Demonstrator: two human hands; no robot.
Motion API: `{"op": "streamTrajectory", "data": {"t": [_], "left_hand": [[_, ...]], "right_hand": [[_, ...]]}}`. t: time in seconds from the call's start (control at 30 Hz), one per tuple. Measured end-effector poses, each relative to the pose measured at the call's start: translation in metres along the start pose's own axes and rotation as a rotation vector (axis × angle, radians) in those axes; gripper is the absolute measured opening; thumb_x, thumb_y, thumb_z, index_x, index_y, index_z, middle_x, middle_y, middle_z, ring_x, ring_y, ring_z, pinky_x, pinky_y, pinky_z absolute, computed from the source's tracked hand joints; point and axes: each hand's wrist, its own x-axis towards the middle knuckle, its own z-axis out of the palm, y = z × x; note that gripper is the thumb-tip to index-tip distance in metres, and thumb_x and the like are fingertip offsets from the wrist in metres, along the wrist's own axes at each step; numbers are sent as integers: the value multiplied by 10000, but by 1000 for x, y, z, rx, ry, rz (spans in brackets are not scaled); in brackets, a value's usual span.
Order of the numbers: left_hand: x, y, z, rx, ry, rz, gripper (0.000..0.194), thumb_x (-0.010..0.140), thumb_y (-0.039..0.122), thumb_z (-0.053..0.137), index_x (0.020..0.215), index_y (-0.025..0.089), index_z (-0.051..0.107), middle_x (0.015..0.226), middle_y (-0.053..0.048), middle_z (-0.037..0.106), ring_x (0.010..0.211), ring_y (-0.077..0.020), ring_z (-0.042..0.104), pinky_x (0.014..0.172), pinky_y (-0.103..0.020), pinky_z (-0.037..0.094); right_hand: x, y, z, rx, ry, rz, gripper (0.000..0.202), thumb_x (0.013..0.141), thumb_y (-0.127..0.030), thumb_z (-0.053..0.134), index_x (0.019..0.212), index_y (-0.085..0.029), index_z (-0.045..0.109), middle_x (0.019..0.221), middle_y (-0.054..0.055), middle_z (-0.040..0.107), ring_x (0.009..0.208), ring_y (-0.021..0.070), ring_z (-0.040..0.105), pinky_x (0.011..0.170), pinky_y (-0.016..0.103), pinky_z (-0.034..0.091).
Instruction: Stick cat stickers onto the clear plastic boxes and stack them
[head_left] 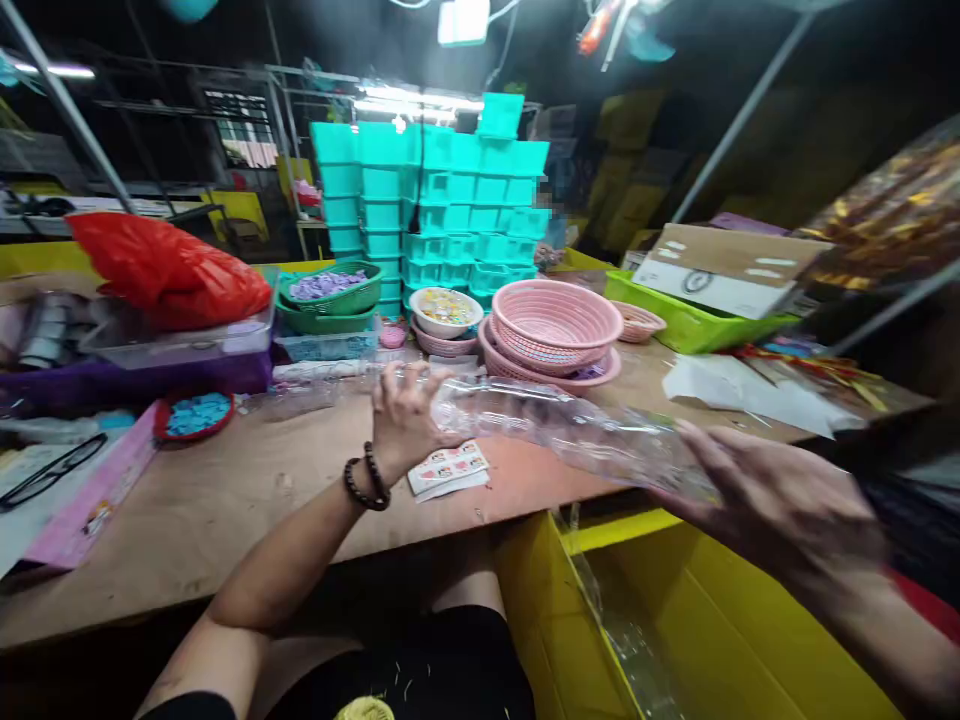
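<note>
A long row of clear plastic packaging (555,425) stretches above the wooden table between my hands. My left hand (409,410), with a dark beaded bracelet on the wrist, grips its left part, fingers bent over the top. The right end lies in my right hand (780,490), thumb below and fingers above, slightly blurred. More clear plastic (307,390) lies on the table to the left of my left hand. Beneath the packaging, a small stack of printed sticker sheets (450,470) rests near the table's front edge.
Pink baskets (555,320), a white bowl (446,312) and green baskets (330,300) stand behind, before stacked turquoise bins (442,190). At left are a red dish (195,415) and glasses (56,470). A yellow box (712,610) holding clear plastic sits below the table edge at right.
</note>
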Motion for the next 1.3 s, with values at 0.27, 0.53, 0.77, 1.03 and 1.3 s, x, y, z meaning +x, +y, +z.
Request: {"op": "streamTrajectory", "data": {"t": [0.27, 0.53, 0.77, 1.03, 1.3], "left_hand": [[-3, -166, -56, 253, -49, -414, 785, 627, 650, 784, 1309, 305, 602, 1325, -94, 560, 1223, -372, 416, 926, -460, 475], [10, -237, -51, 284, -122, -614, 814, 606, 678, 773, 1302, 289, 607, 1311, -128, 578, 1206, -398, 453, 912, -494, 501], [40, -224, -29, 313, 149, -608, 772, 630, 647, 794, 1290, 288, 616, 1329, -134, 559, 1261, -411, 391, 927, -528, 479], [28, -255, 51, 293, 338, -569, 691, 730, 573, 762, 1317, 242, 612, 1423, -156, 496, 1378, -414, 292, 1112, -539, 306], [18, -276, 74, 342, 367, -519, 816, 715, 645, 701, 1382, 195, 566, 1521, -186, 391, 1476, -427, 180, 1198, -592, 105]], "right_hand": [[206, -145, 100, 186, -126, -378, 718, 913, -630, 514, 1444, -148, 507, 1278, 191, 652, 1109, 329, 595, 870, 402, 424], [292, -204, 166, 259, -246, -499, 782, 871, -668, 563, 1476, -184, 459, 1210, 156, 662, 1052, 312, 624, 823, 373, 435], [329, -177, 211, 255, -56, -529, 782, 913, -653, 486, 1502, -140, 438, 1251, 207, 630, 1095, 354, 573, 911, 438, 399], [291, -193, 296, 312, 29, -403, 663, 955, -594, 431, 1405, -121, 550, 1308, 234, 617, 1203, 381, 515, 994, 502, 327], [271, -219, 309, 359, -10, -307, 636, 954, -479, 463, 1451, -82, 476, 1408, 245, 557, 1295, 390, 455, 1054, 524, 278]]}}
